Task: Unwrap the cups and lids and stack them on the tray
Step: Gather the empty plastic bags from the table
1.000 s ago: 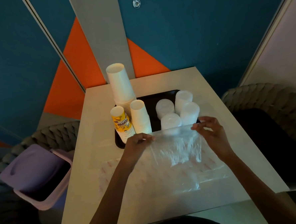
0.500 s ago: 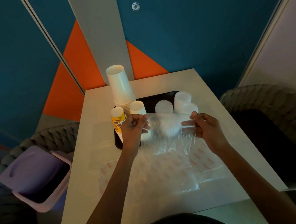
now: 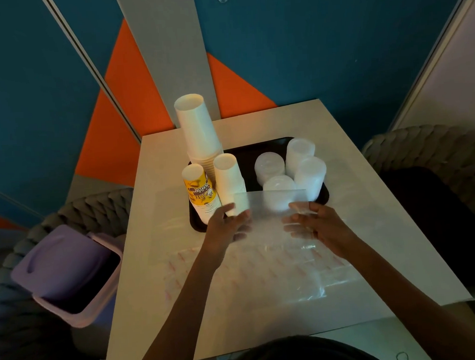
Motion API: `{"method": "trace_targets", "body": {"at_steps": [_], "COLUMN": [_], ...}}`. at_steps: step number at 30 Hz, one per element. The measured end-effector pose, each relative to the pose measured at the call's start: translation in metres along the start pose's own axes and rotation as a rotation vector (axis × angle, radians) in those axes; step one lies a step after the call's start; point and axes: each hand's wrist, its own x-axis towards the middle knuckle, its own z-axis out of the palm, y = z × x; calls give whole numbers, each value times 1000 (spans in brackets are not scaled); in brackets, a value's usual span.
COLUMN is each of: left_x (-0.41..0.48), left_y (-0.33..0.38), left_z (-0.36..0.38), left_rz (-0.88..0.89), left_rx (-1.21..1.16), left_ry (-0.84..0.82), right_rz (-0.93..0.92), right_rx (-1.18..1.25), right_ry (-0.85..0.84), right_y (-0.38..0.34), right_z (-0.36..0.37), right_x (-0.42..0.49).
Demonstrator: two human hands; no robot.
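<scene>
A black tray (image 3: 259,148) at the table's far side carries a tall stack of white cups (image 3: 199,135), a shorter white cup stack (image 3: 231,183) and a yellow printed cup stack (image 3: 201,193) on its left. Several stacks of translucent lids (image 3: 303,159) stand on its right. In front of the tray's near edge, both hands hold up a folded clear plastic wrapper (image 3: 271,202). My left hand (image 3: 225,226) pinches its left side. On the other side, my right hand (image 3: 321,226) pinches it, fingers showing through the film.
More flattened clear wrappers with red print (image 3: 263,264) lie on the white table (image 3: 165,295) under my forearms. An open purple bin (image 3: 70,276) stands on the floor at the left. Grey woven chairs (image 3: 435,153) flank the table, and a blue and orange wall stands behind.
The wrapper, stretched wide one second ago, has been folded narrower and raised. My hands have moved closer together, just in front of the tray.
</scene>
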Motion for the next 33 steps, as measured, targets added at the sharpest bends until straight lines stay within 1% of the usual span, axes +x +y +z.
{"method": "trace_targets", "body": {"at_steps": [1,3,7,12,14,17,19,22,25,27,30,32,33], "left_x": [-2,-5,-7,-11,-12,-15,-17,-17,-22,-27,-29,-29,-30], "left_y": [-3,-6,-5,-5,-5,-6,-5,-5,-9,-12,-16,-21,-24], "left_z": [-2,-5,-16,-26,-32,-39,-44,-54,-70,-81,-99,-110,-115], "left_rz": [-10,7,26,40,43,29,10,-22,-28,-42,-109,-128,-111], "left_rx": [42,84,87,109,84,-51,-135,-187,-205,-240,-250,-160,-89], "left_ry": [-30,-37,-38,-98,-106,-140,-157,-111,-108,-131,-127,-92,-78], "right_rz": [3,16,64,77,78,67,71,142,363,446,365,304,284], "right_rx": [-2,4,14,-17,-43,-78,-6,195,331,267,71,-71,-140], "right_ry": [-8,-36,-126,-187,-194,-218,-221,-192,-206,-224,-200,-189,-191], "right_y": [1,2,1,-2,-3,-5,-6,-4,6,14,25,31,33], "right_z": [0,0,-1,-1,1,3,7,18,32,44,66,76,80], "right_x": [0,-1,0,5,8,11,12,16,20,23,29,36,40]}}
